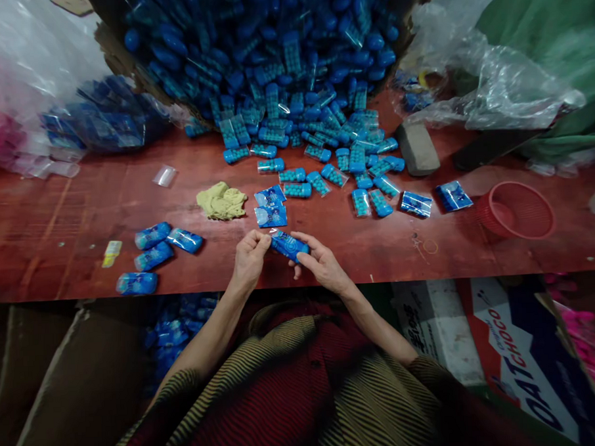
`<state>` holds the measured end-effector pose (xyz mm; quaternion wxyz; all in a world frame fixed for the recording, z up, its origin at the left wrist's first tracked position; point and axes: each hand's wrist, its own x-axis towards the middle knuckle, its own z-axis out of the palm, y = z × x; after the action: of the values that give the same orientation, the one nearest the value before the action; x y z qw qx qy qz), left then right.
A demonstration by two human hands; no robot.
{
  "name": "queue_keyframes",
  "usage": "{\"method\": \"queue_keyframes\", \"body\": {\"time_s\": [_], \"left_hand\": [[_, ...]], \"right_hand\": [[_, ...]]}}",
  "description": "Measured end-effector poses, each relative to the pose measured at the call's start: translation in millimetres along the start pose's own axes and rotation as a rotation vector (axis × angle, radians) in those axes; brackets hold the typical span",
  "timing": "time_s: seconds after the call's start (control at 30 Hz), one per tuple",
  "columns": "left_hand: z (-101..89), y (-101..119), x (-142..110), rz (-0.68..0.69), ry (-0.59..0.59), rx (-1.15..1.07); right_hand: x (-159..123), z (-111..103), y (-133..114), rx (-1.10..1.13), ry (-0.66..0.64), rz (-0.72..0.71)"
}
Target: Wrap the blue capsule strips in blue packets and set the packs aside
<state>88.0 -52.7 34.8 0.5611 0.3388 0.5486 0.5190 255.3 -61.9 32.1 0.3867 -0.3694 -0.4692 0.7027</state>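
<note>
Pinched in the closed fingers of the left hand (248, 257) and gripped by the right hand (325, 266) near the front edge of the desk (368, 262), likely to steady the pack (287, 244). Held before two sleeves (271, 216), perhaps laid close for reach. Partly covered by fingers, with print too small to read.

left hand (251, 252): pinching | right hand (321, 261): fingers curled | forearms: angled inward

Red-and-olive diagonally striped, loose-sleeved garment (309, 380)
</note>
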Motion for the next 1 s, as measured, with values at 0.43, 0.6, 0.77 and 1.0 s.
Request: {"method": "queue_keyframes", "body": {"time_s": [0.43,0.6,0.77,1.0], "left_hand": [[18.3,4,-10,-0.264,-0.038,-0.294],[20.0,6,-11,-0.385,-0.034,-0.298],[20.8,5,-11,-0.219,0.083,-0.168],[14.8,-7,-2,-0.082,0.185,-0.067]], "right_hand": [[3,-5,3,0.115,0.032,0.1],[6,-8,1,0.083,-0.007,0.092],[6,-8,1,0.058,0.045,0.114],[4,-4,-1,0.051,0.1,0.192]]}}
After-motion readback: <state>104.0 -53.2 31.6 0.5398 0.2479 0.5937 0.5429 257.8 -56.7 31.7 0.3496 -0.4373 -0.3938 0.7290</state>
